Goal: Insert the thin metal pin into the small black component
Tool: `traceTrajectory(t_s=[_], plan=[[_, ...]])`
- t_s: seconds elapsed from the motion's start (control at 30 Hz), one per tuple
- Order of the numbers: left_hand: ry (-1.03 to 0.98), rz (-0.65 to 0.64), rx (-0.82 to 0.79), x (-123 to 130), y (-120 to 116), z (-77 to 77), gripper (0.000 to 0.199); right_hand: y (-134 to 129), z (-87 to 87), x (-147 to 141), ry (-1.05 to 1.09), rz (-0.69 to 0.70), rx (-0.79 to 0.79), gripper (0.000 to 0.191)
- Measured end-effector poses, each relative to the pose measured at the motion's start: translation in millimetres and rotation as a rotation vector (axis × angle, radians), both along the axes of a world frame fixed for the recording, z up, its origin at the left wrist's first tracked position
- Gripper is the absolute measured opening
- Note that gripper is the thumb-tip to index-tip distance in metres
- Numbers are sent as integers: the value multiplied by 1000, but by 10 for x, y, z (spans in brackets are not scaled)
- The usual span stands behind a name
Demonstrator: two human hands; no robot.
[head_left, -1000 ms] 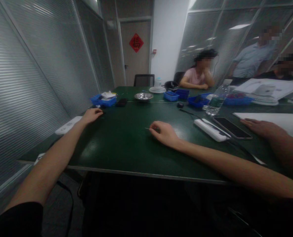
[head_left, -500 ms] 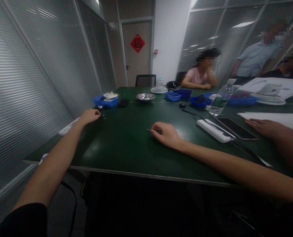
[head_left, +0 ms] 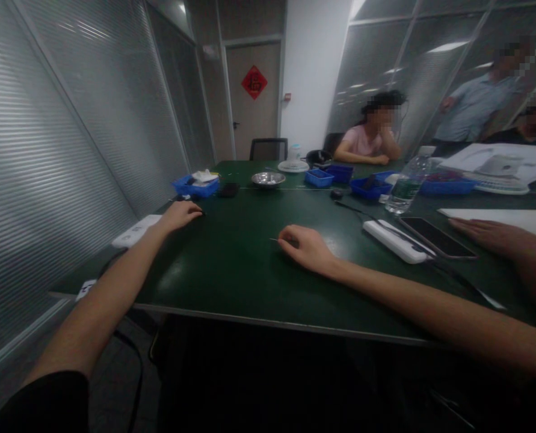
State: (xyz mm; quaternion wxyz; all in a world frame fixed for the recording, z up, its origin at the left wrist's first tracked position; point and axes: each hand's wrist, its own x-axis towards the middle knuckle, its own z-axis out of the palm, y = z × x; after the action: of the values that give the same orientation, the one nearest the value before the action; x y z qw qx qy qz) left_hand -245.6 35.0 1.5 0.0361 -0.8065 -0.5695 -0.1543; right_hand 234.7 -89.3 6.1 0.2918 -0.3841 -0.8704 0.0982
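Observation:
My right hand (head_left: 306, 248) rests on the green table (head_left: 231, 270), its thumb and forefinger pinched on a thin, pale, needle-like piece (head_left: 273, 239) that points left. My left hand (head_left: 181, 215) is over the table's left part, fingers closed together; a small dark thing shows at the fingertips, too small to make out. Just behind my left hand are a blue basket (head_left: 200, 187) with white paper on it and a flat black object (head_left: 228, 190). A shiny metal bowl (head_left: 268, 180) with small things in it stands farther back, between my hands.
On the right are a white power strip (head_left: 396, 242) with a black cable, a phone (head_left: 437, 236), a water bottle (head_left: 405, 183) and another person's hand (head_left: 497, 234). Blue trays (head_left: 370, 186) line the back. A white box (head_left: 136, 231) lies beside my left forearm.
My left hand has moved right, away from beside the blue basket, showing more of the white box. My right hand keeps its pinch in nearly the same place. The standing person's arm is raised.

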Motion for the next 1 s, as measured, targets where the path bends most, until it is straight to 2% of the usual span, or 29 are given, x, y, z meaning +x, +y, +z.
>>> traceTrajectory(t_s=[0.13, 0.3, 0.37, 0.53, 0.77, 0.87, 1.0], plan=[[-56, 59, 59, -24, 23, 7, 43, 2, -5, -3, 5, 2, 4, 15], [-32, 59, -36, -29, 53, -13, 42, -5, 4, -5, 6, 17, -1, 15], [-17, 67, -21, 0, 54, -43, 45, -11, 11, -6, 6, 14, -1, 15], [73, -2, 101, 31, 53, -95, 48, -15, 17, -9, -3, 19, -5, 15], [172, -96, 25, -93, 81, -22, 45, -20, 32, -11, -15, 28, -6, 14], [191, -66, 1, -128, 81, 22, 38, -32, 43, -10, -16, 24, -8, 14], [201, 44, -25, -162, 77, 55, 29, -43, 48, -13, -12, 31, -17, 14]])
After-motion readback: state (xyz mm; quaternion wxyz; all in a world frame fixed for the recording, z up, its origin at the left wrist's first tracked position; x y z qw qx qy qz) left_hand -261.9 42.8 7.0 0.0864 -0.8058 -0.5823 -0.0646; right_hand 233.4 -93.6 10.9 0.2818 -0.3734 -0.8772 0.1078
